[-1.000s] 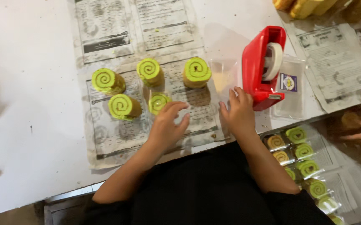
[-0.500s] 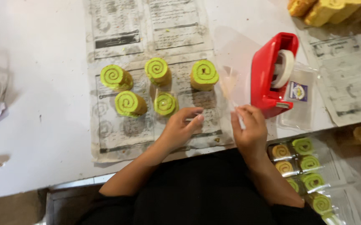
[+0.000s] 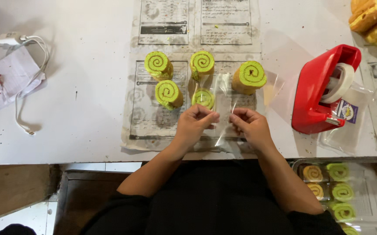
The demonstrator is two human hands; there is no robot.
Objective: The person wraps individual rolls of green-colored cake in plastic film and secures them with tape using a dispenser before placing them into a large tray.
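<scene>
Head camera looks down on both hands pinching a clear plastic sleeve (image 3: 221, 104) between them — the left hand (image 3: 196, 124) and right hand (image 3: 250, 125) each closed on an edge, just in front of five green swirl cake slices (image 3: 202, 63) standing on newspaper (image 3: 147, 119). The step in hand looks like opening the sleeve; next its mouth must be spread wide enough to take a slice without crushing it. A red tape dispenser (image 3: 323, 89) sits to the right on the white table (image 3: 79, 113) — a charger cable (image 3: 27, 82) lies far left.
</scene>
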